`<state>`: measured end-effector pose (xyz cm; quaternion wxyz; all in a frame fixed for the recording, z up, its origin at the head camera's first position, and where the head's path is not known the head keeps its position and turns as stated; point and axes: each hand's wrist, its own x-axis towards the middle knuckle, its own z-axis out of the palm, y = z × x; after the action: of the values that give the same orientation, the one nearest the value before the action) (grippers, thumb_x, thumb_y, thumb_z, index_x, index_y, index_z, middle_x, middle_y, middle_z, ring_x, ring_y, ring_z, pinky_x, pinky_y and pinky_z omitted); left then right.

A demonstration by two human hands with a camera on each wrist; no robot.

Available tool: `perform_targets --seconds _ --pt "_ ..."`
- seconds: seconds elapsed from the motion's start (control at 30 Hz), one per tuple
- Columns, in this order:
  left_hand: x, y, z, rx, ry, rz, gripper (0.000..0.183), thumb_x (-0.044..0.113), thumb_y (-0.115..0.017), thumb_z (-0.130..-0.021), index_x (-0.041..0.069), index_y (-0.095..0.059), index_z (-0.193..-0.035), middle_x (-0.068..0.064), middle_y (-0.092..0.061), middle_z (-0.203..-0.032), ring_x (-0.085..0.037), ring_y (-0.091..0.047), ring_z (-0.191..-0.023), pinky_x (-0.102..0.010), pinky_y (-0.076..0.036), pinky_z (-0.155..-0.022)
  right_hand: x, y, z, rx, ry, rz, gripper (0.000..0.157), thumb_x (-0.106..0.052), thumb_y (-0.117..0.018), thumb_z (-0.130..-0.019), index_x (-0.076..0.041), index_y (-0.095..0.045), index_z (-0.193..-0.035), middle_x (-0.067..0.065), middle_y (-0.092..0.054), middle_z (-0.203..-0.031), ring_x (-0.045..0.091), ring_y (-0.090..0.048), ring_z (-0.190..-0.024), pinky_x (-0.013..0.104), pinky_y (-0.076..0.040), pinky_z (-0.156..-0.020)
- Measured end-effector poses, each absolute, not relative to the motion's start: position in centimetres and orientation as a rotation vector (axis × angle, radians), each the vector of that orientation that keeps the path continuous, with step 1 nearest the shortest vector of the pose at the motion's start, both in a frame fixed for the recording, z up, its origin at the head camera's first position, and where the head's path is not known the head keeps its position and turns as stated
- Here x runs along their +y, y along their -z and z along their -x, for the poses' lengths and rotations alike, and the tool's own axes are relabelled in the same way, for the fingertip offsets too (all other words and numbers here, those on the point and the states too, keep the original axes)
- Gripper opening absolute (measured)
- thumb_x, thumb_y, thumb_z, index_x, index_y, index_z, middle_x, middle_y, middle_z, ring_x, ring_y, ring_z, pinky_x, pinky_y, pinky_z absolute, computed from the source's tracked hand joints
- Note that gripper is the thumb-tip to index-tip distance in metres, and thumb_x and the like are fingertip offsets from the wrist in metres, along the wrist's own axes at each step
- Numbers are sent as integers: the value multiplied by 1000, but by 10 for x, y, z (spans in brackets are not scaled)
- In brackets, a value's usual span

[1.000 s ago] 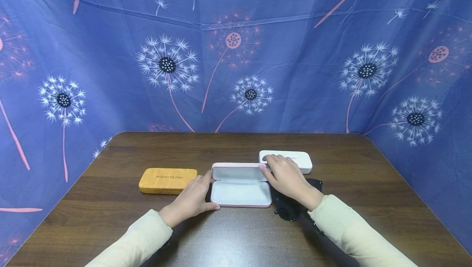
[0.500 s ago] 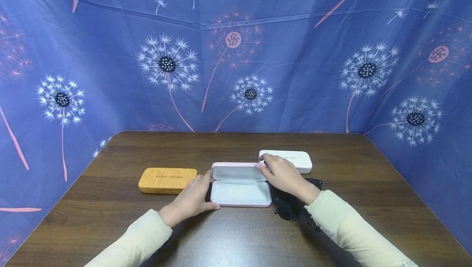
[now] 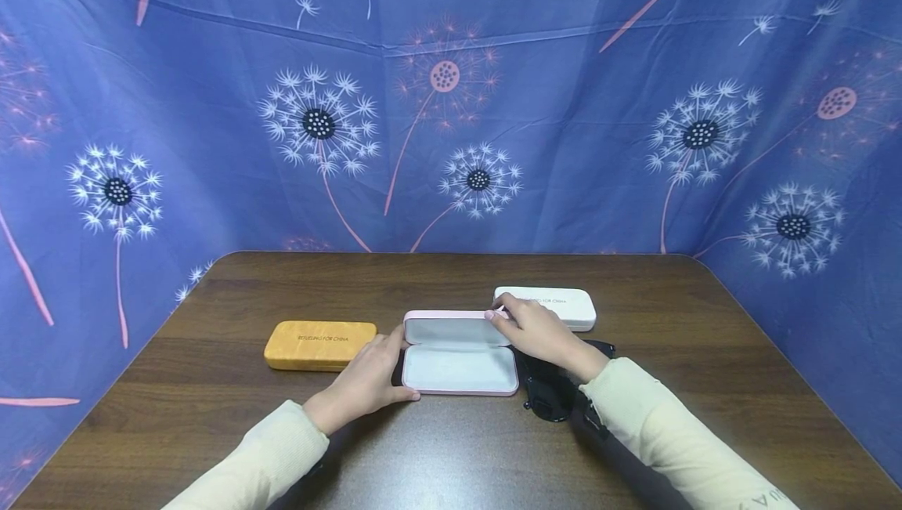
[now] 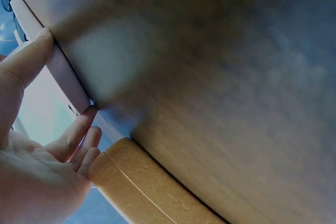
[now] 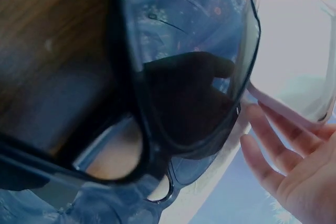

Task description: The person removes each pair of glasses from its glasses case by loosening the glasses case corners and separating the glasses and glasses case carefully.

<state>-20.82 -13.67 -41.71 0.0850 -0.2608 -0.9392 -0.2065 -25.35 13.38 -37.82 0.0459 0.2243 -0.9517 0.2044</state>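
Note:
A pink glasses case (image 3: 460, 370) with a pale lining stands open on the table, its lid raised at the back. My left hand (image 3: 362, 381) holds the case's left end, thumb at the front corner and fingers toward the rear. In the left wrist view the thumb (image 4: 23, 64) lies along the case's front wall (image 4: 68, 80). At the lid's right upper corner, my right hand (image 3: 539, 331) pinches the edge between thumb and fingers. Black sunglasses (image 3: 550, 396) lie under the right wrist, partly hidden by it; they fill much of the right wrist view, lens (image 5: 189, 98) close up.
A yellow glasses case (image 3: 320, 345) lies closed just left of my left hand. Behind my right hand is a closed white glasses case (image 3: 578, 306). The brown wooden table (image 3: 451, 463) ends at a blue dandelion-print cloth (image 3: 564, 103).
My right hand has slid a little left along the lid's top edge, uncovering more lettering on the white case. The left hand and the pink case stay where they were.

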Motion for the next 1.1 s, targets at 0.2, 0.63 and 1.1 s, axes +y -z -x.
perform_targets --seconds 0.2,0.63,1.1 --pt "-136 417 208 -2806 620 780 93 33 -85 -58 -5 -37 -128 -7 -64 -104 -25 -56 -99 -41 -44 -89 138 374 260 -3007 -819 -722 36 -40 -46 -93 -10 -59 -107 -1 -60 -74 10 -50 -64 26 -41 -59" --pt "-137 416 209 -2793 643 793 91 33 -85 -58 -3 -38 -127 -6 -64 -104 -25 -56 -98 -42 -44 -89 145 366 275 -3225 -1153 -785 39 -40 -41 -94 -9 -56 -111 8 -59 -107 21 -53 -97 39 -44 -81" --pt "-137 417 209 -2802 644 788 90 33 -85 -58 -2 -39 -127 -6 -63 -104 -24 -56 -97 -42 -44 -88 148 366 280 -3308 -1457 -753 52 -39 -42 -94 -1 -47 -129 17 -48 -132 34 -40 -126 51 -31 -104"
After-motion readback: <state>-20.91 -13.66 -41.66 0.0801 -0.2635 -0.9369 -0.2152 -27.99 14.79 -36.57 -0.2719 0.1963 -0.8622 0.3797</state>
